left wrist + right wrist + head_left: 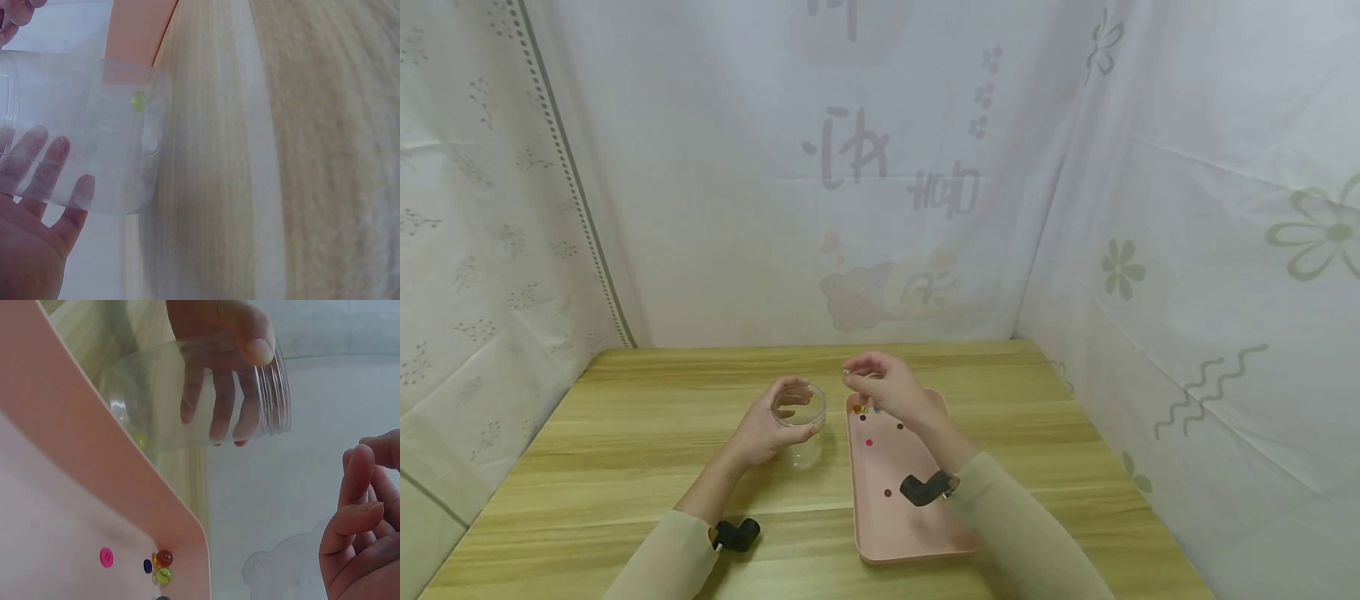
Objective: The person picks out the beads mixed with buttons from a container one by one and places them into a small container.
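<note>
My left hand (762, 432) grips a clear plastic jar (806, 454), thumb on one side and fingers round the other. The jar stands upright with its mouth up, its base close over the table. A yellow-green marble (138, 100) lies at its bottom, near some clear rounded shapes. Above the far end of the pink tray (887, 533), my right hand (889, 392) pinches with thumb and fingertips, right of the jar's mouth. A small pale glint shows at those fingertips; I cannot tell what it is, as the fingers mostly cover it.
In the tray's far corner sit a green marble (162, 575), a dark red marble (164, 557) and a dark blue button (147, 565). A pink button (107, 557) and several dark buttons lie spread about. Printed curtains (737, 250) enclose the wooden table (625, 467).
</note>
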A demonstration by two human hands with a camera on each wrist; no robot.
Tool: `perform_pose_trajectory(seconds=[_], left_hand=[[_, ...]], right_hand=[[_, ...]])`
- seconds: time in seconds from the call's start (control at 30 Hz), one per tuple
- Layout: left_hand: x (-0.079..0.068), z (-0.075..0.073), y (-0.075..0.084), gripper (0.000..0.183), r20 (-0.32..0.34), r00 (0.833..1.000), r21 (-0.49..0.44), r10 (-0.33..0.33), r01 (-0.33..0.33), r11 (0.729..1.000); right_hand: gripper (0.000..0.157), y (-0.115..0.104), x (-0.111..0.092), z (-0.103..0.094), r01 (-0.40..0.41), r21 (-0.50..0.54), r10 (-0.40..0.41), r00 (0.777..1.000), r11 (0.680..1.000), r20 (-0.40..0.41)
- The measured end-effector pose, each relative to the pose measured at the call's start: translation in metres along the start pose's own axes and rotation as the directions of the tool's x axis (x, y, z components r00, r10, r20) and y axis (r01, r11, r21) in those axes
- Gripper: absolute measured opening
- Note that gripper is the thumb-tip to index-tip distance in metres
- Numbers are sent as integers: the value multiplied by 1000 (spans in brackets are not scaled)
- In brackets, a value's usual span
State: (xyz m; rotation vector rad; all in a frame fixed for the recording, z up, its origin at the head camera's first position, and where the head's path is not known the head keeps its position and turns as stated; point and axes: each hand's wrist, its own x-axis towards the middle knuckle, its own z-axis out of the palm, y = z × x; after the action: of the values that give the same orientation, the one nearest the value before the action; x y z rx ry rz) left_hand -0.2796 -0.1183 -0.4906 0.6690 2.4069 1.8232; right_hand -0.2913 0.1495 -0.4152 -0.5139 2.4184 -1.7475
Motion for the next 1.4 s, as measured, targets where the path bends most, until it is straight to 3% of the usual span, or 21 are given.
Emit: perform_pose_trajectory(seconds=[0.33, 0.67, 1.07, 1.4], left_hand=[[-1, 0, 1, 76, 1, 1000, 3, 3, -3, 1000], [-1, 2, -1, 81, 10, 1000, -7, -6, 6, 1000], [-2, 2, 1, 72, 2, 1000, 2, -6, 6, 1000], [-1, 1, -1, 73, 1, 1000, 20, 1, -1, 1000]], right_hand=[[30, -13, 1, 12, 11, 53, -13, 999, 999, 49], [29, -17, 2, 23, 4, 12, -5, 998, 1000, 65], [28, -14, 2, 38, 45, -50, -38, 991, 998, 131], [26, -11, 1, 44, 47, -94, -33, 990, 994, 139]])
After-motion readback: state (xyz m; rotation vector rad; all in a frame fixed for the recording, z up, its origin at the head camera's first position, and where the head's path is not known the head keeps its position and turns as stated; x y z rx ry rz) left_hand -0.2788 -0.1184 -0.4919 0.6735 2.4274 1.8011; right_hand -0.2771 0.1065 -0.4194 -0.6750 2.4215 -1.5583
